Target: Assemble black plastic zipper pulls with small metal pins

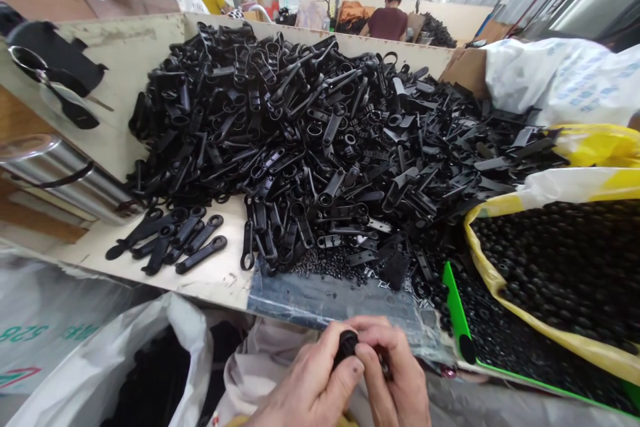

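My left hand (313, 377) and my right hand (393, 367) meet at the front edge of the bench. Between them is a small black plastic part (347, 345), its ribbed end showing above my left thumb. The fingers of both hands are closed around it, and most of it is hidden. Just beyond my hands lies a dark grey work mat (310, 297) with small metal pins (375, 275) and tiny black pieces at its far edge. A large heap of black plastic handle-shaped parts (280, 113) rises behind it.
Several black handles (203, 253) lie apart on the left. A steel flask (75, 173) and scissors (65, 97) are further left. On the right, a yellow-rimmed sack (483, 267) holds black beads beside a green tray (455, 307). A white sack (187, 327) stands below. Several people sit beyond.
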Demonstrator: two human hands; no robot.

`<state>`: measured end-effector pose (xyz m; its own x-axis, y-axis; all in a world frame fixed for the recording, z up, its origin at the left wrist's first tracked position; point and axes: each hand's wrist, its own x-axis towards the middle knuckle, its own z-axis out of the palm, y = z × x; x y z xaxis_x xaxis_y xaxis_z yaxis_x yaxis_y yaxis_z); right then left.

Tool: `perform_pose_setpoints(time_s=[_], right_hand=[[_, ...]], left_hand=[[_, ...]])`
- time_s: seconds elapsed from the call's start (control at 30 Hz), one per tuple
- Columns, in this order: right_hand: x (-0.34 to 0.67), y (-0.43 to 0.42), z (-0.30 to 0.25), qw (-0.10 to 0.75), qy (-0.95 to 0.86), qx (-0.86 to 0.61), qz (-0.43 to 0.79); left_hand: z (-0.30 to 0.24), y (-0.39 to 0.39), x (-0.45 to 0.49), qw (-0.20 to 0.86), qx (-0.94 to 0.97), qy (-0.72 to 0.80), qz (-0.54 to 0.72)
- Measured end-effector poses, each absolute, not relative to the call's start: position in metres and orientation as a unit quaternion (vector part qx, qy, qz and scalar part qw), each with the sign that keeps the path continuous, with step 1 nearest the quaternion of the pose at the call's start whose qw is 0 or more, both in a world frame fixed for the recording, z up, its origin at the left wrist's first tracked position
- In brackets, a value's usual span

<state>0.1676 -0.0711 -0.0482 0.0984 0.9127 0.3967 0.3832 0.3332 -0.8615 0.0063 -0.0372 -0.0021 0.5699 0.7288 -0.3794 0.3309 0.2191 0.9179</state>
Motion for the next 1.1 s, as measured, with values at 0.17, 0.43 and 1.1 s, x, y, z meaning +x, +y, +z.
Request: perform_pose_setpoints(time_s=[0.17,0.43,1.1], right_hand=[[0.173,-0.073,-0.047,0.516,-0.633,-0.542,0.198],[0.177,-0.071,-0.041,0.534,-0.680,-0.476,0.159],[0.169,-0.081,-0.051,0.604,-0.602,-0.483,0.198]], left_hand=[[0.002,-0.034,0.008,0.639,0.624,0.436,0.112],[-0.003,-0.039,0.006,0.627,0.650,0.416,0.108],[-0.005,-0.054,0.004,0.602,0.678,0.401,0.126]])
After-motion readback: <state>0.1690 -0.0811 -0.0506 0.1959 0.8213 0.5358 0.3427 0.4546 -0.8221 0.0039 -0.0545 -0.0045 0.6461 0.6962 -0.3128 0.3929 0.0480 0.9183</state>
